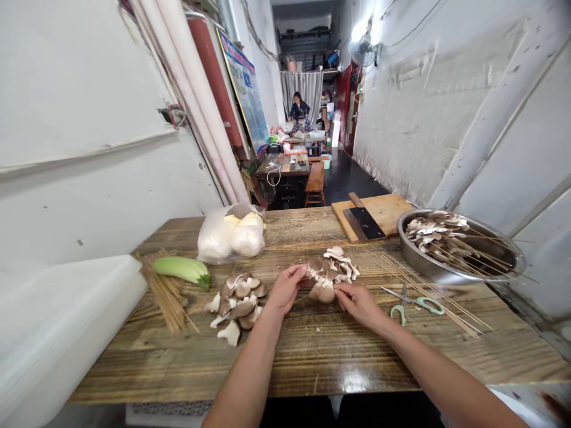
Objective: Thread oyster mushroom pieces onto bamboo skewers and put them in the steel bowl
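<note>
My left hand (288,289) is closed in a pinch at the left edge of a cluster of grey-brown oyster mushrooms (331,268); what lies between its fingertips is too small to make out. On the other side, my right hand (357,302) pinches the edge of an oyster mushroom (322,293) at the near side of the cluster. A loose pile of oyster mushrooms (241,304) lies left of my left forearm. Green-handled scissors (413,302) lie open to the right of my right hand, beside several thin wooden skewers (435,296).
A steel basin (461,276) holds skewered mushrooms at the right. A cleaver (364,223) rests on a cutting board (392,208). Leftward are a bundle of skewers (167,297), a green gourd (181,269), a plastic bag (229,235) and a white box (71,333). A person (300,112) sits far back.
</note>
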{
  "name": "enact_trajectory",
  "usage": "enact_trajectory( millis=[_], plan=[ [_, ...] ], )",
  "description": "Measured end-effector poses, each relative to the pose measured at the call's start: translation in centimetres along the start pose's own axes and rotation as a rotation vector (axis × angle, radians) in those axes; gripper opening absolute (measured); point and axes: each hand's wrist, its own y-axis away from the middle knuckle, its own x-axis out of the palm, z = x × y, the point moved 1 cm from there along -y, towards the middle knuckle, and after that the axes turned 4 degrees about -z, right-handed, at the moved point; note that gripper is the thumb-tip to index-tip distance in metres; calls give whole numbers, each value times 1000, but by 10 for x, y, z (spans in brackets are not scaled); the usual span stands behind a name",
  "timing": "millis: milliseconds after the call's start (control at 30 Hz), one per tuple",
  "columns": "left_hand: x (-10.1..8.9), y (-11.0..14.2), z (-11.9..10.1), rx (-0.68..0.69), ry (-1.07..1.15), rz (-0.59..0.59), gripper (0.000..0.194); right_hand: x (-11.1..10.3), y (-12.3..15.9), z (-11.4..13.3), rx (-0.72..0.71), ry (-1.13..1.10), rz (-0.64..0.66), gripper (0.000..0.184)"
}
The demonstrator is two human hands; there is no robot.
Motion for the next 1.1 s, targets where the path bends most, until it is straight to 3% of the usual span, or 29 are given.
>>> enact_trajectory(
  millis=[233, 367, 500, 633, 800, 867, 967, 1100],
  plan=[
    [1, 1, -1, 36, -99, -53, 28, 1, 1, -3, 15, 19, -5, 28],
    [3, 1, -4, 24, -48, -50, 33, 0, 0, -3, -11, 41, -48, 29],
    [-5, -1, -7, -43, 19, -233, 32, -13, 1, 9, -56, 97, -197, 30],
    [-15, -9, -5, -69, 20, -269, 27, -50, 8, 40, -159, 320, -397, 25],
    [-16, -8, 0, -48, -85, -239, 39, -123, 19, 76, -130, 612, -539, 26],
    [-13, -7, 2, -28, -141, -225, 44, -156, 16, 76, -16, 802, -592, 28],
    [-12, -8, 5, -5, -227, -181, 48, -197, 3, 61, 267, 1090, -538, 28],
    [-14, -11, 9, 1, -315, -120, 51, -225, -13, 33, 421, 1154, -553, 29]
  ],
)
